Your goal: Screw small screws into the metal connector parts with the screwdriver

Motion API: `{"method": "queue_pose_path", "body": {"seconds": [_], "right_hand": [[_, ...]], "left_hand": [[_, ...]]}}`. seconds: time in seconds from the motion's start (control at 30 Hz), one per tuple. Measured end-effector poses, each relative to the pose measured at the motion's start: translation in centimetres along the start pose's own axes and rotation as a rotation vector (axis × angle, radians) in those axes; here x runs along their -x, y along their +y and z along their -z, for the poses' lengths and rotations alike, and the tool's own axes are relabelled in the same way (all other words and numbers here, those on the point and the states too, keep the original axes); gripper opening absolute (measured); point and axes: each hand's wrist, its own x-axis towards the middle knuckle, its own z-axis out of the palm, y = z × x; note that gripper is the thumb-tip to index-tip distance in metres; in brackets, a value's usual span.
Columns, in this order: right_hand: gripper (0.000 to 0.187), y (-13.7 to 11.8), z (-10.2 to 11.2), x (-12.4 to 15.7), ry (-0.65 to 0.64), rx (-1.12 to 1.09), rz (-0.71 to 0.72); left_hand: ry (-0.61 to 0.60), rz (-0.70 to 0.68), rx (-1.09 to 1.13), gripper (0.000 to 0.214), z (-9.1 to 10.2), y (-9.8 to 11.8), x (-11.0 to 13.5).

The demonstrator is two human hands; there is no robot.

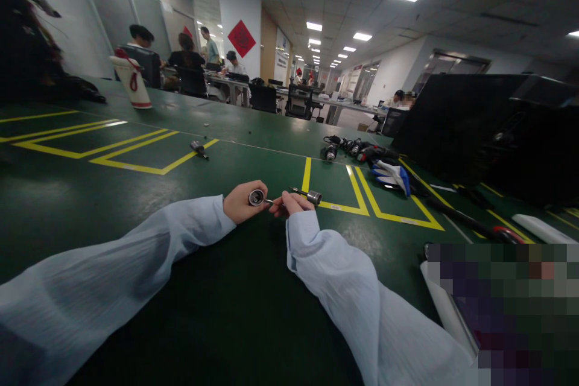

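My left hand (242,202) is wrapped round a metal cylinder (256,197), its hollow round end turned toward me. Close beside it, my right hand (292,204) pinches a thin metal rod (270,201), whose tip reaches to the cylinder; whether it touches is too small to tell. Just beyond my right fingers is a second metal cylinder (314,197) with a slim dark shaft. It appears to lie on the green table (203,181), though my hand partly covers it.
A small metal part (199,149) lies at left on yellow tape. Dark tools with cables (350,148) and a white-blue glove (391,176) lie at right. A paper cup (132,81) stands far left; a black monitor (456,126) is at right. Several people sit beyond.
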Motion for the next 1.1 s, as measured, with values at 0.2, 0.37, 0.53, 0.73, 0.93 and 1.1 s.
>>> {"method": "queue_pose_path", "body": {"seconds": [0.2, 0.37, 0.53, 0.73, 0.93, 1.1], "right_hand": [[0.024, -0.1, 0.2, -0.1, -0.057, 0.012, -0.054], [0.024, 0.2, 0.8, -0.8, -0.066, -0.155, -0.232], [0.027, 0.3, 0.8, -0.9, -0.048, -0.232, -0.281], [0.024, -0.3, 0.2, 0.1, -0.015, 0.016, -0.034], [0.024, -0.1, 0.5, -0.3, -0.053, -0.02, -0.124], [0.027, 0.4, 0.9, -1.1, -0.028, -0.104, -0.264]], "left_hand": [[-0.065, -0.049, 0.008, 0.014, -0.1, -0.1, 0.0], [-0.086, -0.021, 0.056, 0.014, 0.0, 0.1, -0.1], [-0.084, 0.002, 0.078, 0.017, 0.0, 0.1, -0.1], [-0.078, -0.034, 0.013, 0.013, -0.1, 0.0, 0.0], [-0.095, -0.062, 0.002, 0.012, -0.2, -0.2, 0.0], [-0.109, -0.042, 0.037, 0.014, -0.1, -0.1, 0.0]]}}
